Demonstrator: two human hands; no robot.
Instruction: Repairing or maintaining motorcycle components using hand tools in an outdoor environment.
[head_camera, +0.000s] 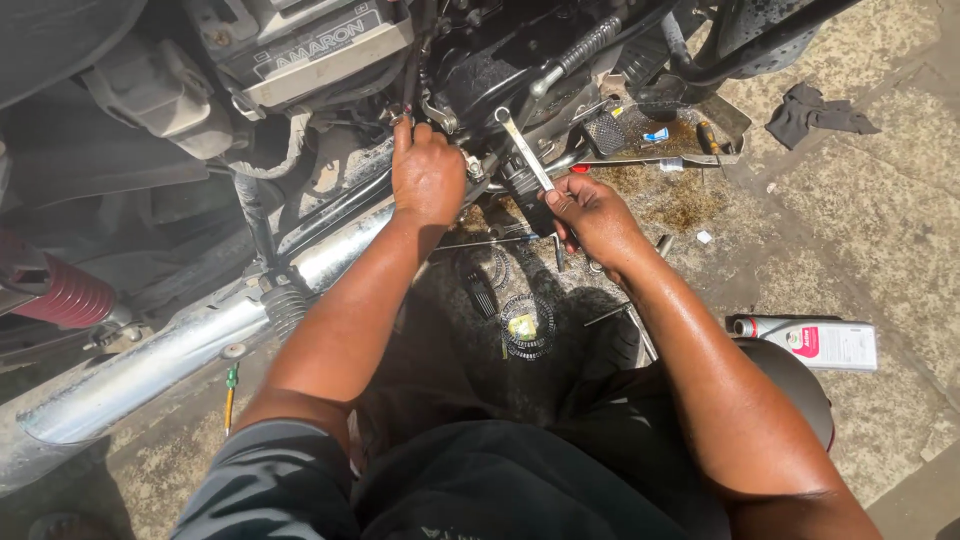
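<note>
With the right hand (592, 212) gripping the ring spanner (527, 150) seated on the motorcycle engine (480, 80) and the left hand (427, 175) seemingly closed around a fitting, oily fingers could slip, rounding the bolt.

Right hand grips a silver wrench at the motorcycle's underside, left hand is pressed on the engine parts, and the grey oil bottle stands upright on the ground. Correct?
Not quite: the head view shows the grey oil bottle lying on its side. The right hand does grip the silver wrench, and the left hand presses on the engine parts.
</note>
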